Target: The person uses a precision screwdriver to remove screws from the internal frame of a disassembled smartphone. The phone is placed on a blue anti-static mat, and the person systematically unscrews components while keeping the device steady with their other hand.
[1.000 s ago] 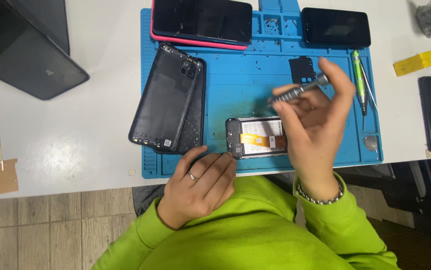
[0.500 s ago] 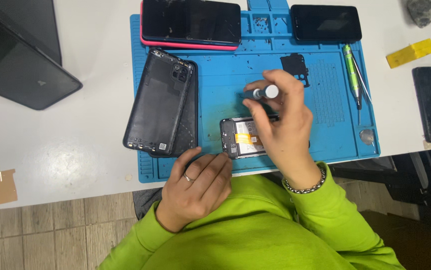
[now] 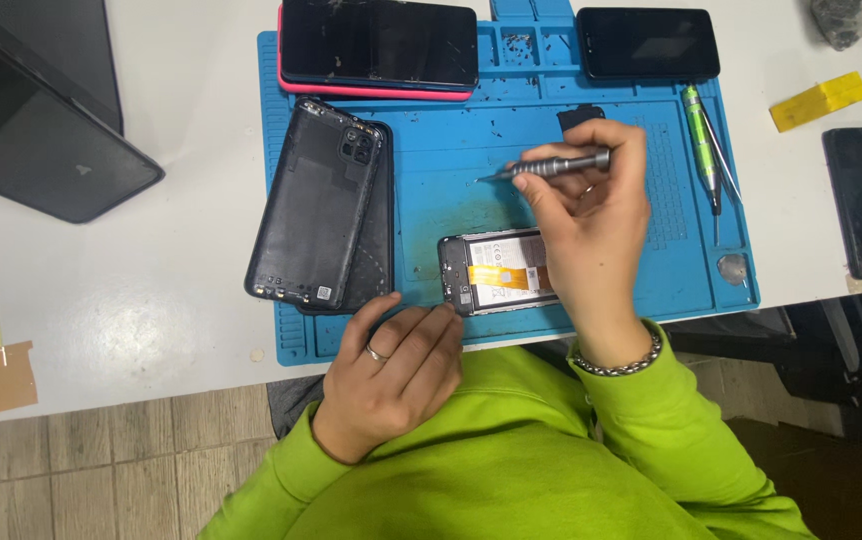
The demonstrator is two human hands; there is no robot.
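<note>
Grey metal, our screwdriver (image 3: 559,163) lies level in the pinch of our right hand (image 3: 591,235), tip pointing left over the blue mat (image 3: 451,150). Just under that hand sits the opened phone (image 3: 491,272), its orange ribbon showing. Our left hand (image 3: 396,375) grasps nothing; its loosely curled fingertips touch the phone's near corner. Beyond our left hand lie two black back covers (image 3: 319,205); right of our right hand, a green screwdriver (image 3: 699,135) on the white worktop's (image 3: 181,280) mat.
</note>
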